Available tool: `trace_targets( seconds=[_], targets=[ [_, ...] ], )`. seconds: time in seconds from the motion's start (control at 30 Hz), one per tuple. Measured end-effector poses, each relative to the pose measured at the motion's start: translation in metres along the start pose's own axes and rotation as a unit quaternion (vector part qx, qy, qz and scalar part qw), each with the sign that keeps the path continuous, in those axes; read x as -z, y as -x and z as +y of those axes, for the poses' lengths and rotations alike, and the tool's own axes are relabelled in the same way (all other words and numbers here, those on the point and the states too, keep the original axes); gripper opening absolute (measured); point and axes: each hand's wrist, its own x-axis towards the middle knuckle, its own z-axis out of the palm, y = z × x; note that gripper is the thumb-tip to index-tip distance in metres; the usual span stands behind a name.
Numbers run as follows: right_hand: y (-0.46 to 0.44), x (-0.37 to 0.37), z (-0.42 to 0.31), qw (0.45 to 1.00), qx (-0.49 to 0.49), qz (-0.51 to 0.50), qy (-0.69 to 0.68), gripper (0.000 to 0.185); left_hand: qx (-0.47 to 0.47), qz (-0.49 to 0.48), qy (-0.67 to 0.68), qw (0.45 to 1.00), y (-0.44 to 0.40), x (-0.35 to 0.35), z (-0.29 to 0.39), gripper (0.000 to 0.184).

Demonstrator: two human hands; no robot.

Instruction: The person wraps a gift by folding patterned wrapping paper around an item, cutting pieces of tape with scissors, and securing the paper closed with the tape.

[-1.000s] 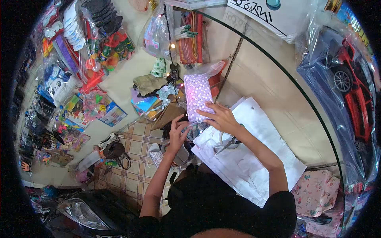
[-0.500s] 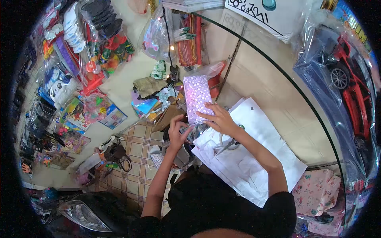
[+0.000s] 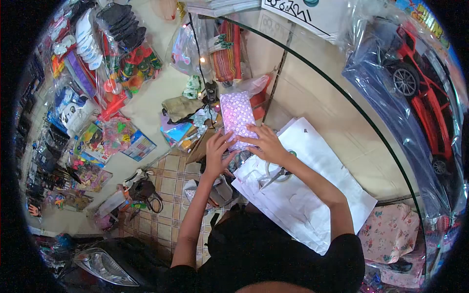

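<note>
A box-shaped package in lilac paper with small white flowers [image 3: 237, 112] lies in front of me, near the glass edge. My left hand [image 3: 218, 151] touches its near left corner, fingers apart. On its near right side rests my right hand [image 3: 267, 143], with the fingers spread over the paper. Both hands are at the package's near end, where the paper's edge is partly hidden by fingers. Scissors [image 3: 275, 177] lie on large white sheets [image 3: 312, 195] beside my right forearm.
A curved glass edge [image 3: 342, 93] runs along the right, with a red toy car [image 3: 432, 117] in plastic beyond it. Pink floral packages [image 3: 389, 232] sit at the lower right. Bagged goods [image 3: 117, 132] hang or lie at left. A string of lights [image 3: 196, 44] crosses the top.
My left hand has moved up from below the package onto its near left corner. My right hand stays on the package. The surroundings have shifted slightly left in view.
</note>
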Motion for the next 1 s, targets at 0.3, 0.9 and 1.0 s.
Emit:
trace_targets(
  seconds=[0.3,0.9,1.0],
  targets=[
    [0.005,0.01,0.005,0.997,-0.005,-0.041,-0.06,0.05,-0.056,0.002,0.021,0.998,-0.004,-0.012,-0.002,0.02],
    [0.09,0.086,-0.008,0.956,-0.056,-0.244,-0.153,0.033,0.008,-0.034,0.041,0.999,0.015,-0.002,0.031,0.033],
    [0.082,0.096,-0.011,0.951,-0.073,-0.221,-0.201,0.031,0.05,-0.052,0.113,0.991,0.018,0.007,0.045,0.038]
  ],
)
